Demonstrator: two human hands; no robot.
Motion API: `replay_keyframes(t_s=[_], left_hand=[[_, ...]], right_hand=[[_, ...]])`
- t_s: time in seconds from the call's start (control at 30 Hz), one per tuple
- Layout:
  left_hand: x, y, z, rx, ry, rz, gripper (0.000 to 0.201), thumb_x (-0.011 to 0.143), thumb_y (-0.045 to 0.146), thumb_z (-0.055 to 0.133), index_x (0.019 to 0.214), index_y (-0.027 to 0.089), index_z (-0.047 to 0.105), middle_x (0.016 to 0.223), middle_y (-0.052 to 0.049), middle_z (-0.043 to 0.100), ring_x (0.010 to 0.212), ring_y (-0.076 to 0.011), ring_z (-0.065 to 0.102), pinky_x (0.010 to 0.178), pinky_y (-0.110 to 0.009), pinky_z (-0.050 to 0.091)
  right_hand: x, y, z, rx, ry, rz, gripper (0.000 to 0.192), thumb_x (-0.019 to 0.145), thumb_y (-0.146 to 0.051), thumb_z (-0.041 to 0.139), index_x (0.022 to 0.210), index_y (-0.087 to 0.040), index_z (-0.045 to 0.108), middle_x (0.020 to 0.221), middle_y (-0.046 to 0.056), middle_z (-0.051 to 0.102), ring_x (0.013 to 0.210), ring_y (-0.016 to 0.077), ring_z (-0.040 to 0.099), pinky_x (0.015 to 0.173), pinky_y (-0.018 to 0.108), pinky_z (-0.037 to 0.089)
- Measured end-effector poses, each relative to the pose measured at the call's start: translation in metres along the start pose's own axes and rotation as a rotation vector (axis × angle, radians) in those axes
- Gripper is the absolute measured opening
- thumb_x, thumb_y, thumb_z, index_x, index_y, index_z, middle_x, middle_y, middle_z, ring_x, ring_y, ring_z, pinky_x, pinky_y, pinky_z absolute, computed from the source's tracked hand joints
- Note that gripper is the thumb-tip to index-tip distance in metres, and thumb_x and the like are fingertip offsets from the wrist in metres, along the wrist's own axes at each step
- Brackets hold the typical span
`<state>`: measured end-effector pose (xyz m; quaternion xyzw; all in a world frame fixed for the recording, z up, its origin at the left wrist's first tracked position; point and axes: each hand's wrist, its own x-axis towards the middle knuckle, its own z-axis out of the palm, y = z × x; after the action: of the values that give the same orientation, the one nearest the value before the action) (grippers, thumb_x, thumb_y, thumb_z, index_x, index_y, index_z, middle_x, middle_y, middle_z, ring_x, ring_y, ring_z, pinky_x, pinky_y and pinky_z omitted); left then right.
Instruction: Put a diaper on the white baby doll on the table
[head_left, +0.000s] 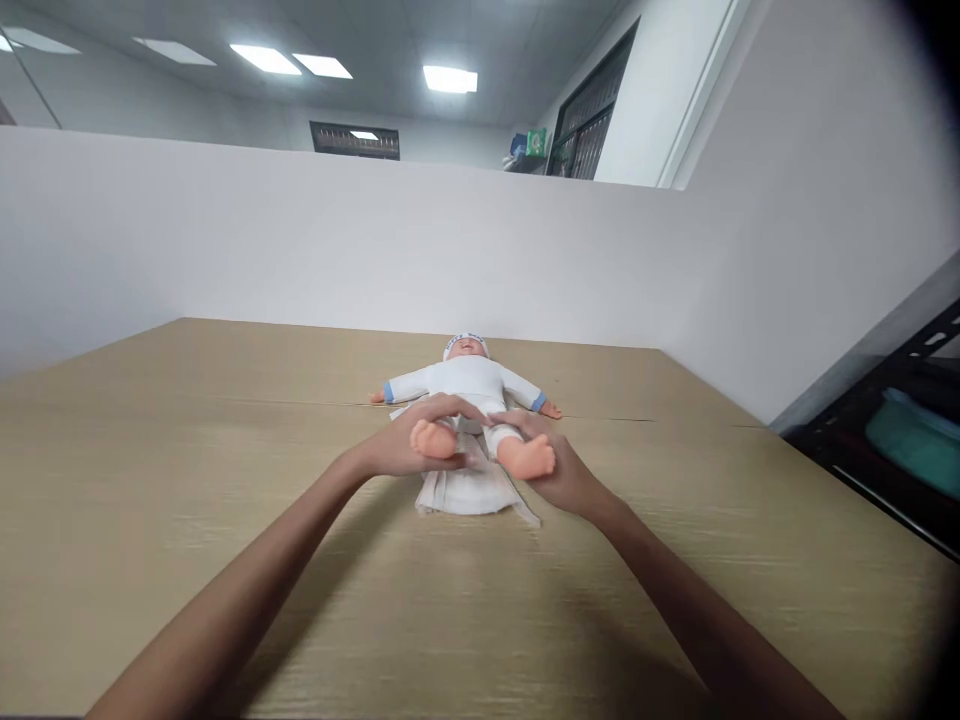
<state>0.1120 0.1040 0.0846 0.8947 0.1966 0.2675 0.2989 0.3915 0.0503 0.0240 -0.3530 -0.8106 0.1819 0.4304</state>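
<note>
A baby doll (466, 377) in a white outfit with blue cuffs and a white cap lies on its back on the table, arms spread and feet toward me. My left hand (391, 442) is closed around the doll's leg on the left, just behind its bare foot (433, 438). On the other side, my right hand (568, 478) holds the other leg, with the bare foot (527, 457) in front of the fingers. Beneath the doll's legs and bottom, a white diaper (469, 497) is spread out, its near end flat on the table. The fingertips are partly hidden by the legs.
The wood-grain table (187, 440) meets a low white wall (360, 250) at its far side. To the right stands a black rack (840, 450) with a teal container (915, 440). Farther back, a green package (535, 142) sits beside a dark window.
</note>
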Motion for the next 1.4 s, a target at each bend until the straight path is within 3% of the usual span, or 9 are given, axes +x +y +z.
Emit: replay_keyframes(t_s=[0.1, 0.2, 0.37, 0.8, 1.0, 1.2, 1.27, 1.33, 1.4], left_hand=[[-0.032, -0.023, -0.005, 0.112, -0.047, 0.025, 0.043, 0.092, 0.041, 0.080, 0.133, 0.029, 0.070, 0.135, -0.007, 0.073, 0.129, -0.0307, 0.066, 0.113, -0.048, 0.052], [-0.060, -0.051, -0.002, 0.163, -0.114, 0.112, 0.042, 0.095, 0.034, 0.076, 0.135, 0.027, 0.068, 0.142, -0.010, 0.070, 0.141, -0.0335, 0.060, 0.123, -0.052, 0.045], [-0.080, -0.071, 0.008, 0.268, -0.205, 0.110, 0.070, 0.089, 0.027, 0.077, 0.155, 0.029, 0.055, 0.161, -0.012, 0.059, 0.157, -0.0366, 0.044, 0.128, -0.057, 0.041], [-0.080, -0.059, 0.007, 0.302, -0.220, 0.042, 0.072, 0.092, 0.004, 0.062, 0.156, 0.037, 0.058, 0.161, -0.004, 0.061, 0.156, -0.0303, 0.049, 0.125, -0.055, 0.048], [-0.082, -0.059, 0.006, 0.261, -0.309, -0.025, 0.075, 0.098, 0.003, 0.055, 0.164, 0.038, 0.047, 0.171, -0.002, 0.049, 0.165, -0.0268, 0.035, 0.132, -0.053, 0.040], [-0.079, -0.045, 0.007, 0.152, -0.278, -0.155, 0.049, 0.111, 0.019, 0.042, 0.155, 0.036, 0.057, 0.166, -0.001, 0.055, 0.164, -0.0257, 0.036, 0.133, -0.050, 0.036], [-0.076, -0.037, 0.013, 0.164, -0.218, -0.186, 0.041, 0.110, 0.034, 0.052, 0.150, 0.033, 0.060, 0.159, -0.006, 0.060, 0.158, -0.0307, 0.044, 0.130, -0.051, 0.040], [-0.074, -0.030, 0.024, 0.209, -0.150, -0.212, 0.050, 0.101, 0.050, 0.068, 0.146, 0.030, 0.061, 0.152, -0.010, 0.063, 0.148, -0.0356, 0.051, 0.121, -0.051, 0.048], [-0.072, -0.027, 0.039, 0.290, -0.082, -0.215, 0.061, 0.090, 0.057, 0.079, 0.141, 0.028, 0.061, 0.147, -0.012, 0.063, 0.139, -0.0378, 0.055, 0.113, -0.051, 0.052]], right_hand=[[-0.022, 0.023, -0.010, -0.118, -0.145, -0.159, 0.045, 0.101, -0.023, 0.056, 0.145, -0.030, 0.065, 0.151, 0.007, 0.066, 0.147, 0.0291, 0.056, 0.126, 0.050, 0.045], [-0.041, 0.048, -0.011, -0.263, -0.160, -0.263, 0.043, 0.103, -0.022, 0.050, 0.142, -0.029, 0.067, 0.152, 0.008, 0.065, 0.150, 0.0283, 0.054, 0.123, 0.050, 0.048], [-0.049, 0.066, -0.003, -0.481, -0.173, -0.299, 0.037, 0.106, -0.014, 0.050, 0.127, -0.032, 0.074, 0.145, 0.004, 0.072, 0.145, 0.0246, 0.060, 0.117, 0.045, 0.054], [-0.051, 0.062, -0.012, -0.416, -0.282, -0.174, 0.043, 0.106, -0.014, 0.056, 0.137, -0.038, 0.073, 0.152, 0.002, 0.068, 0.149, 0.0249, 0.057, 0.120, 0.045, 0.053], [-0.052, 0.068, -0.018, -0.287, -0.297, -0.118, 0.047, 0.110, -0.013, 0.048, 0.141, -0.039, 0.073, 0.156, 0.000, 0.066, 0.151, 0.0220, 0.056, 0.122, 0.044, 0.053], [-0.049, 0.054, -0.025, -0.213, -0.322, -0.025, 0.049, 0.110, -0.014, 0.041, 0.138, -0.037, 0.074, 0.156, 0.000, 0.066, 0.151, 0.0219, 0.056, 0.123, 0.046, 0.053], [-0.048, 0.040, -0.021, -0.239, -0.304, 0.014, 0.038, 0.110, -0.022, 0.047, 0.136, -0.033, 0.072, 0.153, 0.003, 0.068, 0.150, 0.0239, 0.057, 0.121, 0.047, 0.054], [-0.048, 0.026, -0.011, -0.314, -0.270, 0.038, 0.032, 0.106, -0.035, 0.061, 0.136, -0.030, 0.070, 0.151, 0.009, 0.068, 0.148, 0.0294, 0.058, 0.120, 0.052, 0.054], [-0.049, 0.015, 0.005, -0.422, -0.231, 0.025, 0.051, 0.096, -0.050, 0.075, 0.141, -0.028, 0.066, 0.148, 0.014, 0.068, 0.146, 0.0365, 0.058, 0.123, 0.062, 0.048]])
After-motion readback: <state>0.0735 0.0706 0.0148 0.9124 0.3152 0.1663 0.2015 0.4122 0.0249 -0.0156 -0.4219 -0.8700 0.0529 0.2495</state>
